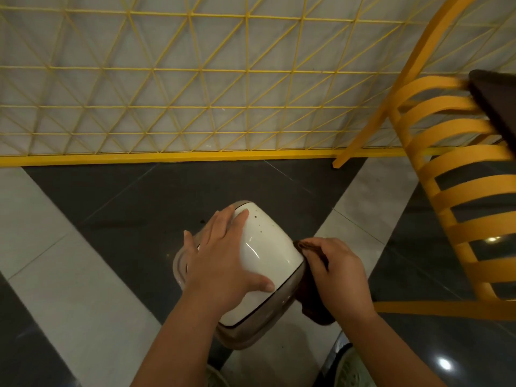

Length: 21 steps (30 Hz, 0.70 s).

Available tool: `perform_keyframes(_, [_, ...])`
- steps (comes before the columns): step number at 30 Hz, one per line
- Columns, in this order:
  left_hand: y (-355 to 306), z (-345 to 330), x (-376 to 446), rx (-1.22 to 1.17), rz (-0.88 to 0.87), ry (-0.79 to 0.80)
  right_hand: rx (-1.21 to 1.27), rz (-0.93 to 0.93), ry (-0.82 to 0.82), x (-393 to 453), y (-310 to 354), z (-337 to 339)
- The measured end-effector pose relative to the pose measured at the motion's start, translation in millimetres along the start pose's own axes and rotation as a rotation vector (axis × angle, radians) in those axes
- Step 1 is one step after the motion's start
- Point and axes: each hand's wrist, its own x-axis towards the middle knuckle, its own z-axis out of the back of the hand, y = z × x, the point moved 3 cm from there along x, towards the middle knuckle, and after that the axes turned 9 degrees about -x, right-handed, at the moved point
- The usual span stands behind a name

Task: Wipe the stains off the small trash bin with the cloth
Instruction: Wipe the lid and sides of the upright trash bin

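Observation:
The small white trash bin [268, 247] with a taupe lid and base lies tilted on its side above the floor, low in the middle of the head view. Small brown specks dot its upper white wall. My left hand [223, 261] is spread flat over the bin's left side, gripping it. My right hand [339, 275] presses a dark brown cloth [312, 300] against the bin's right edge, near the taupe rim. Most of the cloth is hidden behind the bin and under my fingers.
A yellow slatted chair [452, 169] stands close on the right, with a dark tabletop corner [497, 99] above it. A yellow wire-grid partition [195, 107] runs across the back. The floor [139, 196] is dark and pale tiles. My shoes [351, 367] show at the bottom.

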Motion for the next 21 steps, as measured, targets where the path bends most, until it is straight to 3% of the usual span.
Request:
perform_keyframes(5, [-1.0,2.2,-1.3,0.079,-0.014,0.019,0.027,0.025,0.013,14.1,5.8,7.7])
perform_keyframes(9, [-6.3,10.4,-6.4,0.029,0.085,-0.128,0.123,-0.084,-0.02,21.5,6.4,11.5])
perform_keyframes(12, [-10.3,9.7,-11.3,0.046,0.162,-0.168,0.218,-0.112,0.046,11.6,6.8,8.2])
perform_keyframes(16, [-9.2,8.3,-12.1,0.099,0.135,-0.112,0.215,-0.064,0.11,-6.2,10.5,7.4])
perform_keyframes(21, [3.1,13.2,-15.8,0.174,0.077,0.105,0.188,0.099,0.145,-37.8,15.7,-4.9])
